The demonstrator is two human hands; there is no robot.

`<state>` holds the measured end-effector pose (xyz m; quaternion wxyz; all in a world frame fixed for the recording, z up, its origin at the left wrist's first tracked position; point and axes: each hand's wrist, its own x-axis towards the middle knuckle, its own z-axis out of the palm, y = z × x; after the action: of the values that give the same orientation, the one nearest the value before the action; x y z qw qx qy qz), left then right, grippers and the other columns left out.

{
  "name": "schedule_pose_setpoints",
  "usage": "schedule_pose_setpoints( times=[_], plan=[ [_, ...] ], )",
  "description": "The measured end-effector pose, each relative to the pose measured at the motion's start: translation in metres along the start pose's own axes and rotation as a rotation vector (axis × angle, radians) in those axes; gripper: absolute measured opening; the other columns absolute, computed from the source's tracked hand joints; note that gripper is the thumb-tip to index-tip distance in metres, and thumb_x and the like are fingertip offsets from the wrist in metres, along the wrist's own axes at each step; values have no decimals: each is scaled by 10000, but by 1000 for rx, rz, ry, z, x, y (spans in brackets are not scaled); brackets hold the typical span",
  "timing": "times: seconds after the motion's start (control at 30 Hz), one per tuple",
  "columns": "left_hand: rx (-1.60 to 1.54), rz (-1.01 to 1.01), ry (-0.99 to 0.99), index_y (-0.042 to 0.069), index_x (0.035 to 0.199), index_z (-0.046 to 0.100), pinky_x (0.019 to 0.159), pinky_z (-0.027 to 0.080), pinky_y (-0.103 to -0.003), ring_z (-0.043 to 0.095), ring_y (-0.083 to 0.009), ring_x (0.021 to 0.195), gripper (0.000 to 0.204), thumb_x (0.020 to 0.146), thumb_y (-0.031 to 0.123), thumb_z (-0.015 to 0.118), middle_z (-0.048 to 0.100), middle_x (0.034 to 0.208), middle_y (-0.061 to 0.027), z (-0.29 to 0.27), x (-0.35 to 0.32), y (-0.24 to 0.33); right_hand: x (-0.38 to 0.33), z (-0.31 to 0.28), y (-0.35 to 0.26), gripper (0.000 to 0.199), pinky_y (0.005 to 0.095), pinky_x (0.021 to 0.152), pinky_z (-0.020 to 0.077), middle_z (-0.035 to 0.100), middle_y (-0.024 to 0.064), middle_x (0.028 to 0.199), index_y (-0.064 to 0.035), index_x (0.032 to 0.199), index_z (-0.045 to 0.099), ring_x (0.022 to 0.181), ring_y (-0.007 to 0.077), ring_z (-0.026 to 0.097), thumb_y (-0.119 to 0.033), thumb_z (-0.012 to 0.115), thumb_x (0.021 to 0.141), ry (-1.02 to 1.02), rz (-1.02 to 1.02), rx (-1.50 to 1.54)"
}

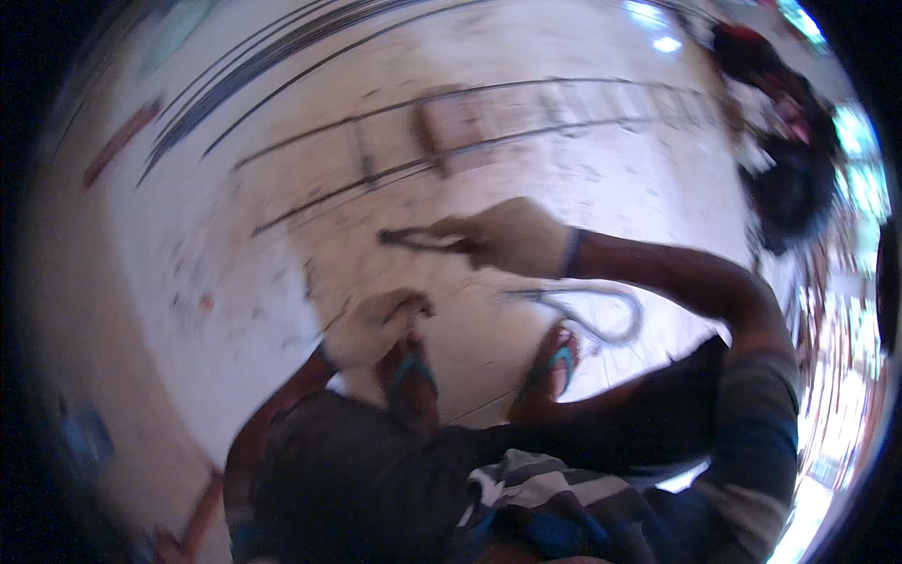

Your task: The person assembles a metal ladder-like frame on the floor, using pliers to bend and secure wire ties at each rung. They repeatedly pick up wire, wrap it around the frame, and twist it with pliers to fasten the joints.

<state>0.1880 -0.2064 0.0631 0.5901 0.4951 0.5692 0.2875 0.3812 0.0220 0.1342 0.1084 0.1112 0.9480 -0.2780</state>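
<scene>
My right hand (521, 237), in a pale work glove, is closed round a dark metal tool that looks like pincers (423, 241). Its two arms meet at a narrow tip pointing left, over the floor. Lower and to the left, my left hand (366, 327), also gloved, hovers above my left foot with its fingers curled. Blur hides whether it holds anything. A loop of grey wire (615, 329) lies by my right foot. Beyond my hands, a long ladder-like frame of steel bars (357, 179) with crosspieces stretches away to the right.
Several long loose bars (254, 75) lie at the far left, near a reddish-brown strip (122, 141). A brownish block (451, 127) sits at the frame. Dark, blurred objects (794, 179) stand at the right. My sandalled feet (554, 367) are on the pale floor.
</scene>
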Motion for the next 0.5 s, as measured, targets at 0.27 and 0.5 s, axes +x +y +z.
schedule_pose_setpoints(
  times=[0.27, 0.5],
  plan=[
    [236, 333, 111, 61, 1209, 693, 795, 605, -377, 763, -289, 917, 323, 911, -24, 602, 766, 1037, -145, -10, 9, -13, 4, 36, -19, 272, 428, 732, 546, 713, 116, 912, -26, 1131, 672, 836, 260, 680, -204, 569, 954, -529, -265, 451],
    [218, 243, 458, 48, 1224, 695, 797, 560, -313, 702, -182, 861, 322, 949, -43, 555, 760, 1062, -93, -31, 6, -27, 2, 21, 17, 277, 326, 701, 520, 649, 14, 864, -46, 1170, 672, 779, 138, 607, -181, 508, 994, -400, 166, 1155]
  ],
)
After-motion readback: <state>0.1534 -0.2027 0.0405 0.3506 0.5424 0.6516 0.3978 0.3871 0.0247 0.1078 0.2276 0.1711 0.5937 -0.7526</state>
